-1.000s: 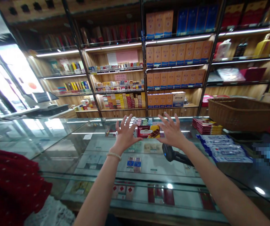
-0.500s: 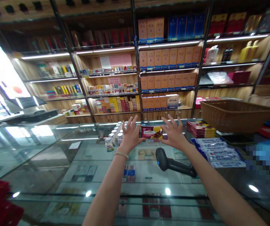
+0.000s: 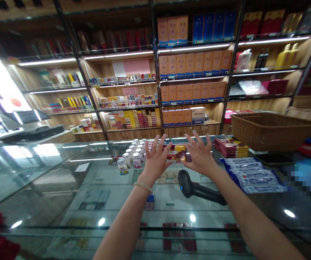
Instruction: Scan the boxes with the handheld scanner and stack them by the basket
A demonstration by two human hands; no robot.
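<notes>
Both my arms reach forward over a glass counter (image 3: pixel 63 173). A red and yellow box (image 3: pixel 178 153) lies flat on the glass at the far side, between my hands. My left hand (image 3: pixel 156 159) is at its left end and covers part of it. At the box's right end is my right hand (image 3: pixel 200 155). All fingers of both hands are spread and stretched out. Whether the palms press on the box I cannot tell.
Several small white bottles (image 3: pixel 130 156) stand left of my left hand. A black barcode scanner (image 3: pixel 196 187) lies under my right forearm. Blue-white packs (image 3: pixel 253 173), stacked red packs (image 3: pixel 231 148) and a wicker basket (image 3: pixel 272 130) are at right. Stocked shelves (image 3: pixel 193 90) fill the back wall.
The view has shifted left, bringing the small bottles into sight. My left hand has closed in over the box's left end, and the box sits lower, on the glass.
</notes>
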